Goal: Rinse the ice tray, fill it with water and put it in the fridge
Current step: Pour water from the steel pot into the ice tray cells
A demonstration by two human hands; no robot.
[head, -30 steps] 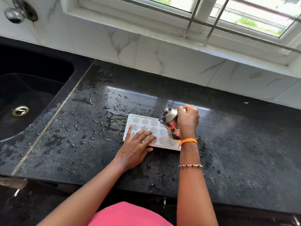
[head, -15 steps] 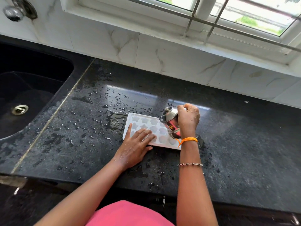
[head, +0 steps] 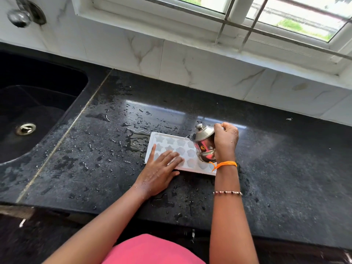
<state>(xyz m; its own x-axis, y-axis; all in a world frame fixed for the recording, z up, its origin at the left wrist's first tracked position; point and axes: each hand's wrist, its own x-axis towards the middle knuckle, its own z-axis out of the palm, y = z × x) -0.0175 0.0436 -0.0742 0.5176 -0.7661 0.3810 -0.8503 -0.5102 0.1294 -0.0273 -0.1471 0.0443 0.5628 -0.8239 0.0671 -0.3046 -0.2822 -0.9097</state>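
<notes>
Head view shows our left hand [head: 159, 173] lying flat, fingers straight and slightly spread, pressing on the near left part of the ice tray [head: 172, 144], with the heel of the hand on the countertop [head: 285, 178] just in front of the tray's near edge. Our right hand [head: 225, 141] has its fingers curled round the handle side of a small steel pot [head: 203, 144] with a knobbed lid, held tilted over the tray's right end, spout toward the far edge; we cannot tell whether water is running out

The tray lies flat on the black countertop, long side running left to right, roughly midway between the front edge and the tiled wall [head: 190, 60]. To its left the stone is strewn with drops and a puddle [head: 138, 141] touches the tray's far left corner; farther left sits the dark sink [head: 38, 103] with its drain, well apart. To the right the counter runs wide and mostly dry

The tray is white, rectangular, with rows of star-like and flower-like hollows; its right end is hidden behind the pot and our wrist, which wears an orange thread [head: 224, 164]
</notes>
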